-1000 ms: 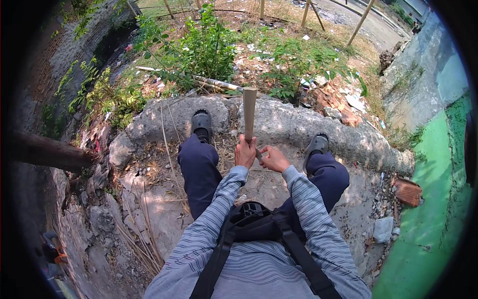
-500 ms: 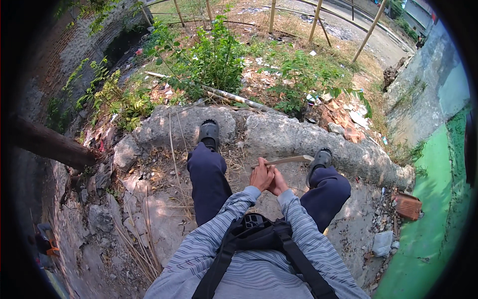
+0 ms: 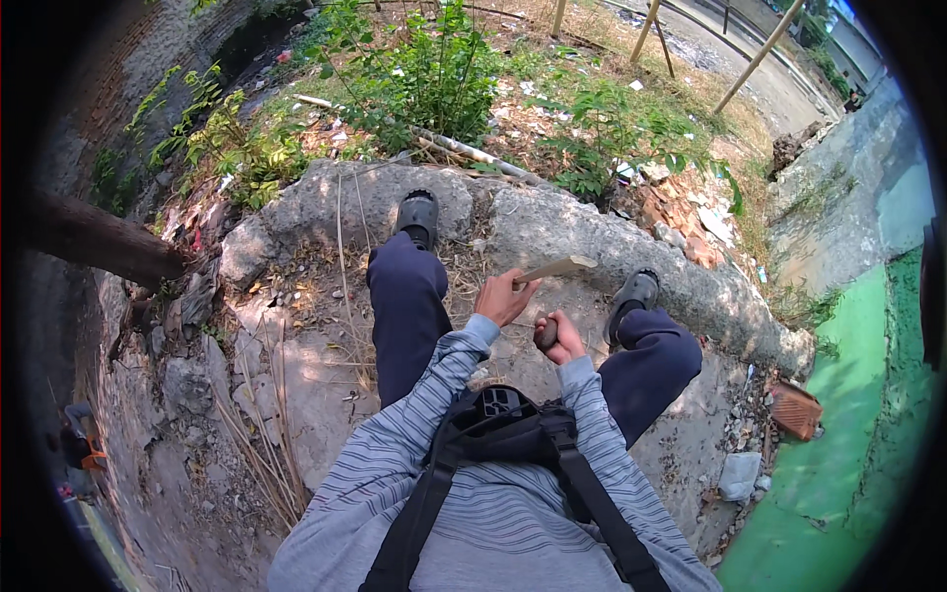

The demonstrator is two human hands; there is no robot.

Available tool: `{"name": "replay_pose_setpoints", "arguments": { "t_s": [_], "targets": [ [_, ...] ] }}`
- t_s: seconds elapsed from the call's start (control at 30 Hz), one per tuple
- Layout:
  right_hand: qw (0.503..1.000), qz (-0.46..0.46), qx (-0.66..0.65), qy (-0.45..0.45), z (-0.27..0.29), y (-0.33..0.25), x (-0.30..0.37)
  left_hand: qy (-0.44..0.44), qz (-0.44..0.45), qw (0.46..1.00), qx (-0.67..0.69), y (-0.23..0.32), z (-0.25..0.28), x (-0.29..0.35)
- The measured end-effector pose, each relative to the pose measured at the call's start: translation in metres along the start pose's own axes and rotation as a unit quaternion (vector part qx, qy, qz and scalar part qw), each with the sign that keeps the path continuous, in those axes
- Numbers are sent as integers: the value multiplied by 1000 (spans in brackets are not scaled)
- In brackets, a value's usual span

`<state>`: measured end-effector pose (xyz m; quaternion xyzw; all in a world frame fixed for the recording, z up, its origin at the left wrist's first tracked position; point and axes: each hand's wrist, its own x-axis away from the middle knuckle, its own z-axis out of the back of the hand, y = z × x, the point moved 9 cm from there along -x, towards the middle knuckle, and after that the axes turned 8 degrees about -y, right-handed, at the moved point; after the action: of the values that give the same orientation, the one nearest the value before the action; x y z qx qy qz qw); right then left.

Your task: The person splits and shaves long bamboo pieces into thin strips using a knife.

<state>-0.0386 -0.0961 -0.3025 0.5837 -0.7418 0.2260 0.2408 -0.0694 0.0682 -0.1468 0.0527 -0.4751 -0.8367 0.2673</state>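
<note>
Wooden strip [image 3: 555,268]: a second ago it stood upright between both hands; half a second ago it lay low behind clasped hands. Now it's tilted near-flat, free end pointing right toward the right shoe [image 3: 634,292], sitting above the gap between the knees.

Left hand [image 3: 505,297] pinches the near end of the strip, fingers curled around it. Right hand [image 3: 560,338] has come off the strip and sits just below it, fist pressed around a dark rounded handle [image 3: 546,333]; can't tell what tool it belongs to. Read: grip got split, one hand steadying the strip, the other working on it.

Room around the strip:
- Ahead of it: curved concrete rim [image 3: 552,222], left shoe [image 3: 418,215] resting against it, weeds and litter beyond.
- Right of it: slab edge drops to green water [image 3: 838,474]; loose brick [image 3: 795,409] near that edge.
- Left of it: rough broken ground, log [image 3: 94,242] well apart.
- Open space is mostly straight up and between the legs.
</note>
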Motion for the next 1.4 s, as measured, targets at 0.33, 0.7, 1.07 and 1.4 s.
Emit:
{"name": "replay_pose_setpoints", "arguments": {
  "t_s": [0.33,0.7,1.07,1.4],
  "targets": [
    [994,80,65,26,30,-2,31,140,-79,984,75,6,71,26],
    [986,77,141,34,24,12,30,-80,26,887,455,-147,7,-26],
    [984,48,170,33,19,19,24,-64,46,699,710,-128,88,-28],
    [987,37,152,32,12,25,21,-112,98,720,678,-142,128,-15]
  ]
}}
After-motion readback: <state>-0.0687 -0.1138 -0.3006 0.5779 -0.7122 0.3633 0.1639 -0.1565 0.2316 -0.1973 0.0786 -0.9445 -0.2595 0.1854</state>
